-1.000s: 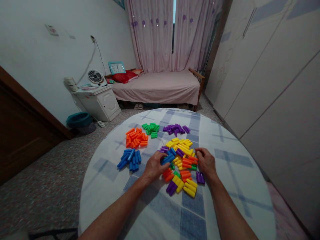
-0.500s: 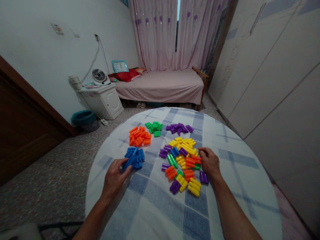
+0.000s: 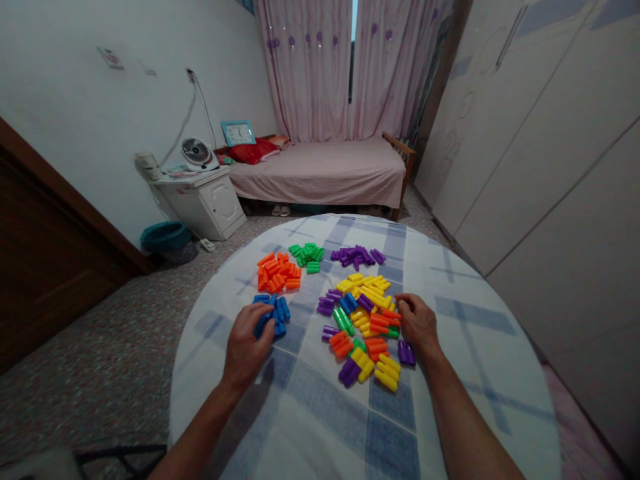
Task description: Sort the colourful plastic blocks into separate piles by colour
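Note:
My left hand [image 3: 249, 343] reaches over the left side of a pile of blue plastic blocks [image 3: 280, 313]. Its thumb and fingers close around blue pieces there, and the hand hides part of the pile. Across the table, my right hand [image 3: 419, 325] rests at the right edge of a mixed heap, its fingers curled beside the yellow blocks [image 3: 373, 293] and orange blocks [image 3: 385, 322]; what its fingertips hold, if anything, is hidden. A purple block [image 3: 407, 353] lies just below that hand. The blocks look like short ribbed tubes joined side by side.
Separate piles of orange blocks [image 3: 277, 273], green blocks [image 3: 307, 255] and purple blocks [image 3: 356, 255] lie farther back on the round table's checked cloth [image 3: 325, 427]. Beyond stand a bed [image 3: 320, 173], a white cabinet [image 3: 220, 203] with a fan [image 3: 197, 153], and a bin [image 3: 167, 240].
My left hand has moved right and slightly forward, farther over the blue pile, and covers more of it. The right hand has stayed at the mixed heap. The view has shifted slightly.

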Demonstrator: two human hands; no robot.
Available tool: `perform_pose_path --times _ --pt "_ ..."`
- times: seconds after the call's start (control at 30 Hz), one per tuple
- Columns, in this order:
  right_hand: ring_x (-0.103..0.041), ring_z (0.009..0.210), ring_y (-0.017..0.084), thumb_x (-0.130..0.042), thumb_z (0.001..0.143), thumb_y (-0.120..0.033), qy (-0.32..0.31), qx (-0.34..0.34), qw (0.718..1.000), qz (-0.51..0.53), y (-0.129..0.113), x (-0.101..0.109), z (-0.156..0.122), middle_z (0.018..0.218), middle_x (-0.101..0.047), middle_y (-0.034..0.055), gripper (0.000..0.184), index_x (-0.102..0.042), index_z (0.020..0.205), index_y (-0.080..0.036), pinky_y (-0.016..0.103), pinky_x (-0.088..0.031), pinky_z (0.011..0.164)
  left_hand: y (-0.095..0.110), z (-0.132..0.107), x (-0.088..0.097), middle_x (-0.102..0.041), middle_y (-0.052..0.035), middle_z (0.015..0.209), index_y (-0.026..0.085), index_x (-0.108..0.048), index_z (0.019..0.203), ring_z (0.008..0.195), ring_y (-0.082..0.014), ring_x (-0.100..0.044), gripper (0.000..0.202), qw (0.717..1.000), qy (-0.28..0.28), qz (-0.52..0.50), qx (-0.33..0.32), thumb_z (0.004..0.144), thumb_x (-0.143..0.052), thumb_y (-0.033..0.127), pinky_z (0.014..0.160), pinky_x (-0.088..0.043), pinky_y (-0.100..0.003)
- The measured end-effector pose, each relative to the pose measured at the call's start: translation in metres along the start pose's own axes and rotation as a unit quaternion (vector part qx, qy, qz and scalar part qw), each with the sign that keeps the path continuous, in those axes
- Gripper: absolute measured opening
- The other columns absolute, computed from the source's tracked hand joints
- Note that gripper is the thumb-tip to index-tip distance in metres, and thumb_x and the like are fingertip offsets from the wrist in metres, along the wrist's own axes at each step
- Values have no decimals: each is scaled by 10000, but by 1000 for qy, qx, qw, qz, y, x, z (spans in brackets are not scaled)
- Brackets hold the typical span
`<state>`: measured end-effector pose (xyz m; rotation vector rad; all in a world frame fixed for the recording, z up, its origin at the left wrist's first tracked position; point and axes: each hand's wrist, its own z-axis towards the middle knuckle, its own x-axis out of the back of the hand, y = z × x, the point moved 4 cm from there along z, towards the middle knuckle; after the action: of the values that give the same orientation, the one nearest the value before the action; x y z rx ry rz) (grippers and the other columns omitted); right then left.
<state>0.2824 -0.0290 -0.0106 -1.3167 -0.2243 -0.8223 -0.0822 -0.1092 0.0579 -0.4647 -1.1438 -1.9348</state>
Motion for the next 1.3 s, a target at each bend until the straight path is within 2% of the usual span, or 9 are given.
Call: perform_pose_path --times 0.17,0.3,0.4,0.57,0.77,0.87,0.97,1.13,1.3 --pt "-596 788 190 -407 762 -340 0 1 1000 6 0 0 0 895 -678 63 333 -668 895 -179 312 -438 736 55 19 -71 -586 -76 1140 205 -594 1076 1105 -215 -528 295 984 -137 -66 -92 785 -548 204 979 -435 -397" --pt "-599 795 187 -402 765 -341 0 5 1000 19 -1 0 -2 878 -675 58 330 -663 886 -179 308 -442 742 77 27 -123 -521 -91 1248 210 -529 1184 1192 -236 -455 461 971 -197 -31 -133 730 -614 205 1016 -398 -412" --pt "-603 810 183 -400 771 -335 2 1 1000 22 0 -1 -1 885 -673 55 323 -661 883 -182 304 -441 756 82 32 -143 -511 -92 1249 214 -500 1207 1226 -258 -408 495 965 -221 32 -135 730 -630 240 1023 -373 -428" --pt "-602 816 187 -399 771 -339 -1 2 1000 15 0 -1 -1 895 -673 56 329 -664 889 -185 310 -441 762 83 40 -150 -585 -63 1077 219 -555 1108 1082 -224 -490 357 960 -235 84 -127 755 -601 235 924 -417 -361" --pt "-602 809 184 -399 766 -330 -1 2 1000 13 -3 1 -2 895 -674 57 326 -664 886 -182 306 -441 756 80 41 -138 -603 -40 935 200 -603 972 931 -186 -542 210 978 -180 39 -95 765 -564 193 829 -440 -305" --pt "-603 801 185 -403 765 -334 -1 2 1000 17 -2 0 -2 883 -675 57 322 -664 881 -185 307 -442 751 73 42 -117 -604 -26 891 191 -609 931 830 -148 -567 163 983 -169 -24 -71 788 -532 181 757 -456 -264" --pt "-604 799 188 -409 761 -340 1 1 1000 21 -1 0 -1 878 -676 58 323 -666 882 -185 310 -443 748 59 41 -83 -620 -20 881 185 -619 923 804 -133 -584 150 981 -170 -72 -62 801 -532 198 761 -466 -256" --pt "-604 796 189 -408 759 -341 1 -1 1000 15 1 -1 -1 896 -679 62 334 -668 897 -184 310 -442 744 19 27 -25 -653 -38 945 219 -658 991 935 -198 -580 214 983 -164 38 -71 817 -549 281 857 -459 -352" --pt "-600 799 191 -401 761 -351 0 0 1000 4 2 -1 0 911 -678 66 349 -669 902 -180 313 -437 753 -9 7 -5 -643 -59 902 213 -672 982 892 -215 -570 213 971 -168 132 -104 826 -543 278 817 -482 -371"
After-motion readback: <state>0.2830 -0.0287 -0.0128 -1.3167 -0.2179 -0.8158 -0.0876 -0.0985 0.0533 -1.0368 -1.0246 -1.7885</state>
